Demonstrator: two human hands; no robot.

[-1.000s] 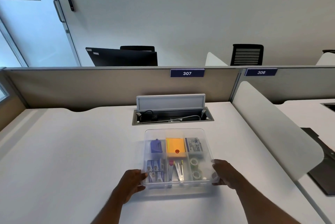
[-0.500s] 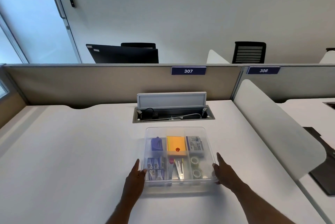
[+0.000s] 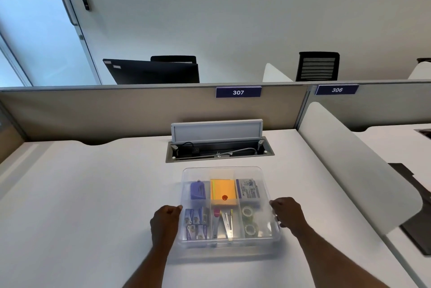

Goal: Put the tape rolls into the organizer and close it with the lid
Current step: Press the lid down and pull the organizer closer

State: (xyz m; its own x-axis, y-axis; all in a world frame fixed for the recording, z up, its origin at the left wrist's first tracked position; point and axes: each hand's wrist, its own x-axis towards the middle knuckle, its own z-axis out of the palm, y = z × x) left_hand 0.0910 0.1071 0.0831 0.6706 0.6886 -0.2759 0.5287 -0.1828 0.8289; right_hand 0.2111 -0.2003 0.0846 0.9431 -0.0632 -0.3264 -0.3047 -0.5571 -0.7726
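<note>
While the white tabletop carries the clear organizer with its lid on, the left hand at 9 o'clock and right hand at 3 o'clock press curled grips against its sides; two tape rolls occupy the compartment at 4 o'clock

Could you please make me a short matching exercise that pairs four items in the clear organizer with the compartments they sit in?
Things:
1. tape rolls
2. orange sticky notes
3. purple stapler
4. blue staple boxes

Places in the organizer:
A. far left
B. near right
C. near left
D. far middle

Pairs: 1-B, 2-D, 3-A, 4-C
</note>
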